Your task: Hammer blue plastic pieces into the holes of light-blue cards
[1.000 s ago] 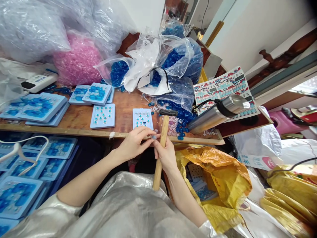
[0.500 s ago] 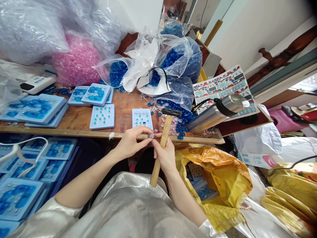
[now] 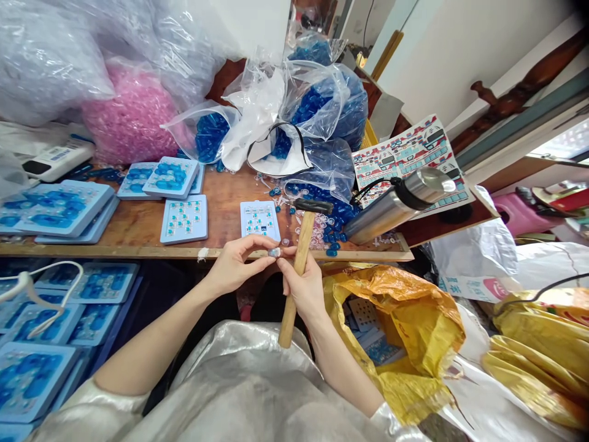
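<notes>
Between the thumb and fingertips of my left hand (image 3: 239, 263) is a small clear, greyish plastic piece (image 3: 275, 252), too small to make out fully. My right hand (image 3: 304, 283) is closed around the wooden handle of a hammer (image 3: 301, 255); its thumb and fingertip also reach the small piece. The hammer's dark head (image 3: 313, 206) points up and away over the table. Just beyond my hands lies a light blue tray (image 3: 243, 212) with small blue and white parts set in it. Loose clear round pieces (image 3: 318, 230) and blue pieces (image 3: 332, 252) are scattered right of the hammer.
A similar tray (image 3: 164, 233) and stacked trays (image 3: 99, 218) stand left on the table (image 3: 221, 215); more trays (image 3: 27, 380) sit lower left. Bags of blue pieces (image 3: 352, 104), a pink-filled bag (image 3: 133, 123), a steel flask (image 3: 391, 205) and a sticker sheet (image 3: 405, 159) are behind. A yellow sack (image 3: 427, 331) gapes at right.
The whole view has shifted slightly, so the table's things appear a little further left. My hands keep nearly the same hold, and the small piece looks slightly turned at my fingertips.
</notes>
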Demonstrator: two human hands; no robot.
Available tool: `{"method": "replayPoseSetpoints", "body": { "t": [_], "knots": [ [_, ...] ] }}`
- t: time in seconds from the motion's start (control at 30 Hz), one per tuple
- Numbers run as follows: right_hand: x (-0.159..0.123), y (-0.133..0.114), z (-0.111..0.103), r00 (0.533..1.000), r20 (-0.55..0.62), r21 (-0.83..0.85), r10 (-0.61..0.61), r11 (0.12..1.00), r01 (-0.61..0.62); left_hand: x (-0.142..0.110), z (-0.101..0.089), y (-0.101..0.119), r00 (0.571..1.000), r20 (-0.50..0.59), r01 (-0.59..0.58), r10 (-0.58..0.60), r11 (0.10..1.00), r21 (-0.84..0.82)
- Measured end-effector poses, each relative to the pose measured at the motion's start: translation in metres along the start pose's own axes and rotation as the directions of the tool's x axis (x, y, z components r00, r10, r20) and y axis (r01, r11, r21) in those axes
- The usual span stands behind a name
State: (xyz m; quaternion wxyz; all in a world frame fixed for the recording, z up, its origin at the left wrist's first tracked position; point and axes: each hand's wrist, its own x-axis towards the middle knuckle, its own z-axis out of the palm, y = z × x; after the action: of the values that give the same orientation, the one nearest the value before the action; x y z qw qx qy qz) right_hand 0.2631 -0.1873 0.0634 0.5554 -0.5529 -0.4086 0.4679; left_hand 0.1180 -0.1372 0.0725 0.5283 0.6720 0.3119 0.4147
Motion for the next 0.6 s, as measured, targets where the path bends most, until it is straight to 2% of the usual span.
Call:
{"method": "replayPoseSetpoints", "body": {
  "t": [0.17,0.37,0.6],
  "knots": [
    [-0.002,-0.002,0.001,1.000,0.003,-0.017,0.021,1.000,-0.021,-0.002,0.001,0.001,0.998,0.019,-0.064,0.063,0.994,0.093],
    [-0.001,0.001,0.001,0.999,0.043,-0.011,0.006,1.000,-0.006,-0.007,0.008,0.005,0.992,-0.083,-0.085,0.099,0.984,0.158],
    [-0.002,0.002,0.002,0.998,0.060,-0.001,-0.028,1.000,0.028,-0.009,0.011,0.009,0.979,-0.088,-0.156,0.182,0.958,0.241]
  ]
}}
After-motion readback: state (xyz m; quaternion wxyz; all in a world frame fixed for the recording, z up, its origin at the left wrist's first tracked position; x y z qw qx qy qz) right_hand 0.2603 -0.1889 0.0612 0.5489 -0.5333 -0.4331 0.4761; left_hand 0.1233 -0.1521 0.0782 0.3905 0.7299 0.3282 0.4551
